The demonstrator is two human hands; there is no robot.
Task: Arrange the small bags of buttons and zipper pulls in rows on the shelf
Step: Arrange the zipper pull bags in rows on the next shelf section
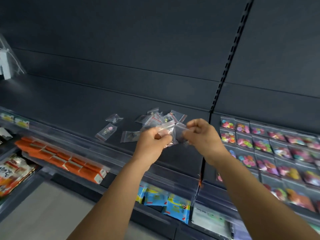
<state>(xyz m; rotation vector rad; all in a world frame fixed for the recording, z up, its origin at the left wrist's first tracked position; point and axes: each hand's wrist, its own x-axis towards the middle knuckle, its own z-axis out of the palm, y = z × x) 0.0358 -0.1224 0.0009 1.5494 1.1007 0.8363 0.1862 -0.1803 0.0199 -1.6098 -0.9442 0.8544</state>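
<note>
My left hand (153, 142) and my right hand (201, 134) are raised over the dark shelf (72, 108), and each pinches small clear zip bags (170, 131) bunched between them. Just behind the hands lies a loose heap of small clear bags (161, 116) with red seal lines. Three single bags lie apart to the left: one (114, 118) at the back, one with a pink piece (106, 132) nearer the shelf edge, one (130, 136) beside my left hand. On the right shelf section, bags of coloured buttons (263, 144) lie in tidy rows.
A clear plastic rail (86, 144) runs along the shelf's front edge. Below it sit orange packets (58, 158), red and white packets (13, 170) and blue packets (166, 200). A slotted upright (223, 73) divides the two shelf sections. A clear bag (8, 56) hangs at the far left.
</note>
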